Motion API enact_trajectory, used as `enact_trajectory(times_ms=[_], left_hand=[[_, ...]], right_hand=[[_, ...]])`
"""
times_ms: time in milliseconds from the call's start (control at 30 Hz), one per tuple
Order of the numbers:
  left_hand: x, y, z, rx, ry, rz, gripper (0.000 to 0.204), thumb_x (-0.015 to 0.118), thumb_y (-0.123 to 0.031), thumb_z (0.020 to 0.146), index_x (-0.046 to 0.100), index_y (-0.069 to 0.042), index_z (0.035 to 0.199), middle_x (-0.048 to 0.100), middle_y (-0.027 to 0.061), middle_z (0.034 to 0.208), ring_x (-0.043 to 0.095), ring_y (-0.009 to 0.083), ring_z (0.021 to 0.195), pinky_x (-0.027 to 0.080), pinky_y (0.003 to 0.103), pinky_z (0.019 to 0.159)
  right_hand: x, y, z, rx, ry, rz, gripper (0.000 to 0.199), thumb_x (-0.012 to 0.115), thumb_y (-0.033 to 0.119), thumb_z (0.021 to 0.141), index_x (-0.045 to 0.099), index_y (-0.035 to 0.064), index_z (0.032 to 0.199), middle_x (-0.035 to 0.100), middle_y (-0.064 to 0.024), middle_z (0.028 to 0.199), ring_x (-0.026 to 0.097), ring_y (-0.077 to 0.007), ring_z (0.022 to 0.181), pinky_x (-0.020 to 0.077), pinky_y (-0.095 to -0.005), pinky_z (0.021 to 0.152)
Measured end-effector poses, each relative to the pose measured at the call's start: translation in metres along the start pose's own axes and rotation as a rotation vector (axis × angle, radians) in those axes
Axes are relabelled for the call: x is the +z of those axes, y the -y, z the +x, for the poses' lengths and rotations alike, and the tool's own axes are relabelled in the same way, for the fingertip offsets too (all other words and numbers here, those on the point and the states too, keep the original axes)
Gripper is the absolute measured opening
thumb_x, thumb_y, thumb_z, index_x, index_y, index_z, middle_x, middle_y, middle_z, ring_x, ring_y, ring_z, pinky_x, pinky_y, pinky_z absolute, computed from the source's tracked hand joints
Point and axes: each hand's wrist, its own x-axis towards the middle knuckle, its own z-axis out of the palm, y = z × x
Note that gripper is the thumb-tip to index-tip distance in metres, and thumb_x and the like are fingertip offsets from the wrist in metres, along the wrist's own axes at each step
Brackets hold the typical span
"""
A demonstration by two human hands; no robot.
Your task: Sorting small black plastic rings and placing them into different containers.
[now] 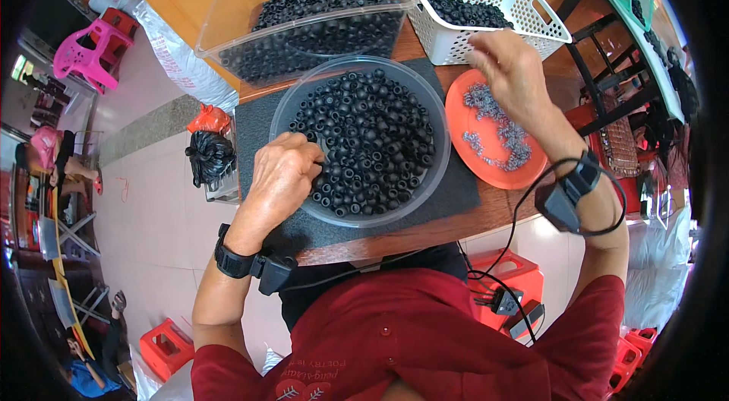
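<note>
The table (pixel 425 230) stood in a tiled room, a dark mat (pixel 456 202) on it beneath our bowl (pixel 372 222). Black caps (pixel 372 135) filled much of the bowl; more lay in the tub (pixel 304 27) behind it and in the white basket (pixel 437 40). Our left hand (pixel 281 177) reached over the bowl's left side, fingers curled close together at the caps; we could not tell whether they pinched one. Our right hand (pixel 509 74) hung over the far part of the orange plate (pixel 459 108), near the basket, fingers bent inward and blurred, so we could not tell whether they held anything. We judged the plate the weak spot: clear bits (pixel 516 150) lay loose on it, and the cable (pixel 623 207) looping from our right wrist could catch its rim and scatter them. Caps might also spill if our left hand shoved them over the bowl's wall
</note>
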Motion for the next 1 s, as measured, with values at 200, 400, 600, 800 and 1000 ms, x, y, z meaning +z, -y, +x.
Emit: enact_trajectory(times_ms=[200, 400, 600, 800, 1000], left_hand=[[0.001, -0.014, -0.001, -0.033, -0.071, -0.127, 0.019, 0.067, 0.001, 0.070, 0.065, 0.000, 0.089, 0.060, 0.0109, 0.080, 0.060, 0.0286, 0.079, 0.047, 0.037, 0.072], [-0.005, -0.009, -0.006, -0.003, -0.092, 0.030, 0.019, 0.068, 0.001, 0.067, 0.066, 0.000, 0.087, 0.060, 0.0109, 0.080, 0.060, 0.0286, 0.080, 0.047, 0.037, 0.072], [-0.002, -0.006, -0.007, 0.010, -0.083, 0.089, 0.018, 0.068, 0.001, 0.065, 0.066, 0.000, 0.083, 0.061, 0.0111, 0.079, 0.059, 0.0297, 0.079, 0.046, 0.038, 0.071], [-0.001, -0.006, -0.007, 0.011, -0.088, 0.100, 0.022, 0.068, 0.001, 0.066, 0.066, -0.001, 0.088, 0.060, 0.0105, 0.077, 0.059, 0.0291, 0.077, 0.045, 0.038, 0.070], [0.005, -0.008, -0.003, -0.017, -0.125, 0.095, 0.016, 0.066, -0.001, 0.069, 0.064, 0.000, 0.085, 0.061, 0.0108, 0.075, 0.059, 0.0296, 0.074, 0.045, 0.039, 0.069]], right_hand=[[0.000, 0.037, -0.030, -0.042, 0.084, 0.165, 0.019, 0.070, 0.002, 0.072, 0.060, 0.0003, 0.089, 0.057, -0.0139, 0.075, 0.057, -0.0315, 0.072, 0.0456, -0.0399, 0.061], [-0.004, 0.054, -0.045, -0.047, 0.143, 0.221, 0.019, 0.070, -0.001, 0.071, 0.060, -0.0024, 0.087, 0.056, -0.0149, 0.074, 0.055, -0.0322, 0.069, 0.0436, -0.0399, 0.058], [-0.006, 0.058, -0.057, -0.058, 0.131, 0.225, 0.018, 0.069, -0.002, 0.071, 0.060, -0.0018, 0.087, 0.055, -0.0139, 0.074, 0.054, -0.0315, 0.067, 0.0428, -0.0400, 0.057], [-0.008, 0.066, -0.067, -0.036, 0.137, 0.248, 0.018, 0.069, -0.002, 0.070, 0.061, -0.0017, 0.086, 0.055, -0.0130, 0.073, 0.054, -0.0307, 0.065, 0.0418, -0.0399, 0.056], [-0.009, 0.072, -0.073, -0.043, 0.177, 0.268, 0.024, 0.070, -0.007, 0.069, 0.062, -0.0029, 0.092, 0.056, -0.0141, 0.075, 0.054, -0.0300, 0.065, 0.0421, -0.0372, 0.054]])
